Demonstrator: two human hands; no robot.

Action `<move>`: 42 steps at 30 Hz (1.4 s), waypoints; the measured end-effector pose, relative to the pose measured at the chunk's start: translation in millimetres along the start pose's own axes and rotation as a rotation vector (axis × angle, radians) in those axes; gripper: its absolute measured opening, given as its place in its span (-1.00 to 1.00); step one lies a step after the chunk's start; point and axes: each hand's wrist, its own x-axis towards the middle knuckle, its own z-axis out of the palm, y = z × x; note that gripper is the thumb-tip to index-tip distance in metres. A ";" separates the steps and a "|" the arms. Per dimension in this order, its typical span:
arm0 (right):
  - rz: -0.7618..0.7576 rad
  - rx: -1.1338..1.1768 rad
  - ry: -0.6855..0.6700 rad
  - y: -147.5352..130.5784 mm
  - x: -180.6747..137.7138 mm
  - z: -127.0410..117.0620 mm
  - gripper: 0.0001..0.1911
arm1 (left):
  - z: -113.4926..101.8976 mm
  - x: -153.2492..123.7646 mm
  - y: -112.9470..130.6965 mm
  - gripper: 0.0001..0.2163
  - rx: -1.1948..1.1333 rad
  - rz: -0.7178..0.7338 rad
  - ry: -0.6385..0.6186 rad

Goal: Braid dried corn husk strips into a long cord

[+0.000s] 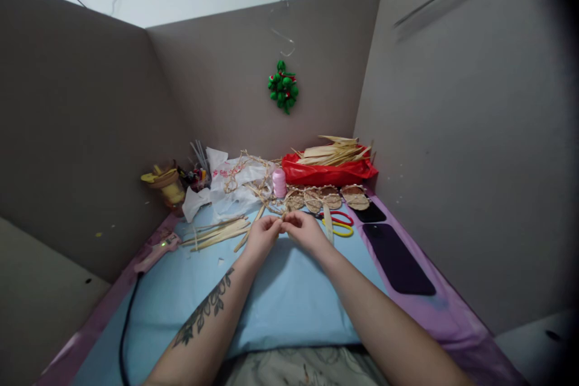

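Observation:
My left hand (pixel 265 233) and my right hand (pixel 304 230) meet at the middle of the table, thumbs and fingertips pinched together. Between them is a thin piece of a twisted straw cord (pixel 262 189), mostly hidden by the fingers. This cord trails back over a white plastic bag (pixel 230 178). Just beyond my hands stands a pink thread spool (pixel 279 183). Beside my right hand lie scissors (pixel 341 230) with red and yellow handles, partly under a pale husk strip (pixel 328 224). Several loose husk strips (pixel 221 233) lie left of my left hand.
Behind sits a red bag (pixel 325 176) with dried husks (pixel 335 152). Several oval woven pieces (pixel 355 198) line its front. Two dark phones, one large (pixel 398 259), lie right. A corded pink glue gun (pixel 156 253) and a yellowish pot (pixel 166 187) are left. Grey panels (pixel 253 90) enclose the table.

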 end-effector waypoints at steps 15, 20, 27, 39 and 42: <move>0.020 -0.135 0.053 14.4 9.2 -5.8 -0.89 | -6.1 -1.7 6.5 -0.82 0.243 0.076 -0.051; -0.012 -0.314 0.120 10.9 4.8 -6.3 -0.88 | -15.3 1.3 6.5 -0.76 0.317 0.058 -0.061; 0.110 -0.085 0.311 6.1 3.9 9.0 -0.89 | -0.6 -9.3 13.7 -0.76 0.333 0.105 -0.060; 0.139 0.104 0.230 11.5 11.9 -2.0 -0.82 | 3.8 -18.8 23.9 -0.77 0.738 0.532 0.146; 0.102 0.047 0.187 12.4 11.2 -1.1 -0.85 | 0.8 -15.5 21.2 -0.80 0.772 0.548 0.182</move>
